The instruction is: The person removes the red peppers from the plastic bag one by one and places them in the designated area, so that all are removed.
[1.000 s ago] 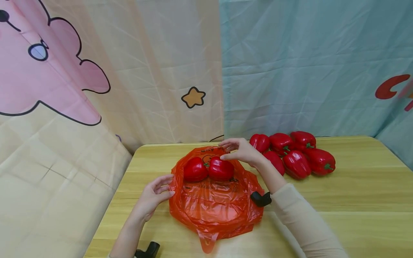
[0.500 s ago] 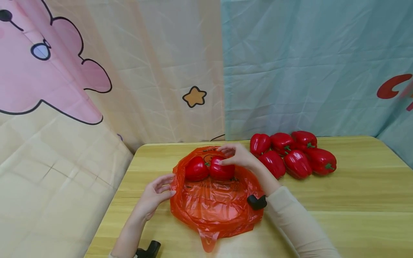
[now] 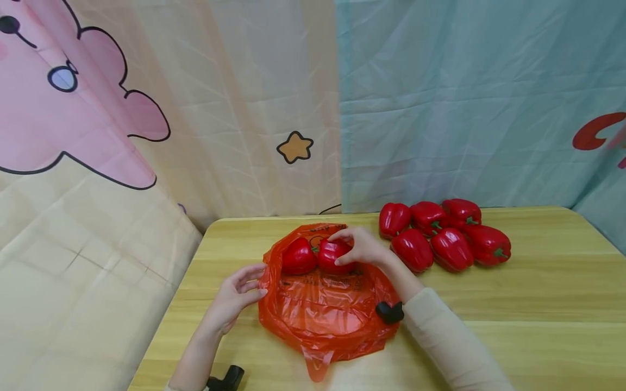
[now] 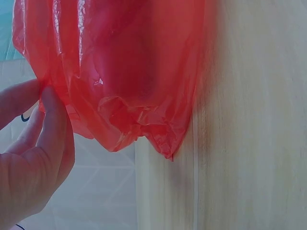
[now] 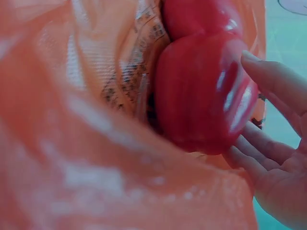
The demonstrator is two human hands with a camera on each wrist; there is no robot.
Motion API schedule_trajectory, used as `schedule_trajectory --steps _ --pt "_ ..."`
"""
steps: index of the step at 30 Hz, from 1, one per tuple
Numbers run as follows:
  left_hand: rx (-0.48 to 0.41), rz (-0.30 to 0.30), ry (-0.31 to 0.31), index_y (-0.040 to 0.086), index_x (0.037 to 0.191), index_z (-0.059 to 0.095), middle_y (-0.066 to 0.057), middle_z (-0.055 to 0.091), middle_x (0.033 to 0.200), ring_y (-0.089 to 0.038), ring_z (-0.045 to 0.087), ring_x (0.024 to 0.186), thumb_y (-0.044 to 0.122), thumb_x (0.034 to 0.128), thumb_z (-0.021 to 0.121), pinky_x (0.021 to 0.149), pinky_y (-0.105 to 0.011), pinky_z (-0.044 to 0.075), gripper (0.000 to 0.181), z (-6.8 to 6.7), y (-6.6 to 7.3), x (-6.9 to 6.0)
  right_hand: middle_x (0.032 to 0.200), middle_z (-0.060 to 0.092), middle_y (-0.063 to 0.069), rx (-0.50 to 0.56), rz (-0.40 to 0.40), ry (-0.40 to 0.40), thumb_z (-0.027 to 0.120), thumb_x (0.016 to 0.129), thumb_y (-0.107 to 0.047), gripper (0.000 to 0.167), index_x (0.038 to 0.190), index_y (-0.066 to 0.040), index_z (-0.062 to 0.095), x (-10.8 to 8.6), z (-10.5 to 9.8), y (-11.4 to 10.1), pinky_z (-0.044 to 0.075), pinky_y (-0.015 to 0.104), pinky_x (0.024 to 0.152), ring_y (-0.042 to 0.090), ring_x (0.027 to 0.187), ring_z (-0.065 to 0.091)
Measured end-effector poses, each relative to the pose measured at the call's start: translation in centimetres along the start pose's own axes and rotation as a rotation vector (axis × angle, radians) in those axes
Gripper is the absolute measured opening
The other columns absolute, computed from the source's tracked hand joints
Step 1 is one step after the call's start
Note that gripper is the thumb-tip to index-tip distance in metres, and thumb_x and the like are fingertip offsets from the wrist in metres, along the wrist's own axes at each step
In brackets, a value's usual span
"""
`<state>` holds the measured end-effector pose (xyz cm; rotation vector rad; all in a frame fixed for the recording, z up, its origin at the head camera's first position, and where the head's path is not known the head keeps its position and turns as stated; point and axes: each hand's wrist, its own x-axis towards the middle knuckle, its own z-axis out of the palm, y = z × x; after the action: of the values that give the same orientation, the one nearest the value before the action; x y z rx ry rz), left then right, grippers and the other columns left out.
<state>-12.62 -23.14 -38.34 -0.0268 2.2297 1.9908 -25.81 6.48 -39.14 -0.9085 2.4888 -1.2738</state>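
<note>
A red plastic bag (image 3: 320, 309) lies on the table with its mouth wide, two red bell peppers inside at its far end. My left hand (image 3: 237, 296) holds the left edge of the bag; in the left wrist view its fingertips (image 4: 50, 96) pinch the thin plastic. Over the right-hand bell pepper (image 5: 201, 91) in the bag, my right hand (image 3: 362, 247) has its thumb on one side and its fingers on the other. The left-hand bell pepper (image 3: 299, 256) touches or nearly touches it, stem toward the middle.
Several more red bell peppers (image 3: 452, 250) are grouped on the wooden table (image 3: 538, 304) to the right of the bag, near the back edge. A patterned curtain (image 3: 415, 108) hangs behind the table. One bag handle (image 3: 317, 366) points toward me.
My right hand has come down from the bag's far rim onto the right-hand bell pepper, its fingers closing around it. My left hand stays at the bag's left edge.
</note>
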Motion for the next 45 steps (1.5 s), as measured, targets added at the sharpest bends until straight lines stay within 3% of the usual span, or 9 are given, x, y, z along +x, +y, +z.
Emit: schedule_trajectory --steps 16,45 --pt "0.004 -0.013 0.020 -0.005 0.132 0.044 -0.022 0.050 0.126 -0.025 0.056 0.104 -0.008 0.0828 0.061 0.080 -0.027 0.052 0.052 0.1 0.0 0.0 0.109 0.057 0.011 -0.169 0.010 -0.005 0.084 0.066 -0.014 0.057 0.118 -0.011 0.062 0.0 0.8 -0.6 0.049 0.040 0.084 0.026 0.098 0.052" --pt "0.001 0.004 0.017 -0.006 0.132 0.044 -0.022 0.049 0.127 -0.021 0.056 0.102 -0.007 0.0830 0.061 0.080 -0.027 0.052 0.052 -0.1 -0.1 0.0 0.115 0.061 0.010 -0.063 0.010 0.005 0.082 0.068 -0.019 0.057 0.120 -0.010 0.061 -0.5 -0.1 -2.0 0.050 0.039 0.084 0.028 0.101 0.056"
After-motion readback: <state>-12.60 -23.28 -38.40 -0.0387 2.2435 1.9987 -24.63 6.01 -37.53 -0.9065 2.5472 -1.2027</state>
